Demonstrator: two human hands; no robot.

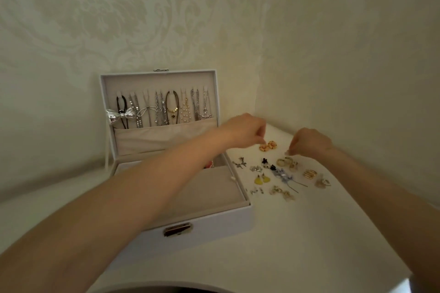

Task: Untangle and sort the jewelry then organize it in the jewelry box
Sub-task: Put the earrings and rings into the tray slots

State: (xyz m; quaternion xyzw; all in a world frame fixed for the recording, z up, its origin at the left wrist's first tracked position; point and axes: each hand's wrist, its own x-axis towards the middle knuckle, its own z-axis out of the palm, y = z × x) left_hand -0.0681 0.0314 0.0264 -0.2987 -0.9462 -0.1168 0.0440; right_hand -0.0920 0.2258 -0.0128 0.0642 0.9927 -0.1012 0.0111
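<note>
Jewelry box (214,221) near left, open, on white table (297,245). Loose earrings (281,178) spread right of box. Farther: right hand (312,141) fingers curled tight, pinch small pale piece (287,153). Left hand (245,133) fingers bunched over orange flower earrings (268,145); grip unclear. Necklaces (162,112) hang in lid, far.

Earring clutter (282,173) right of jewelry box (214,226)
</note>
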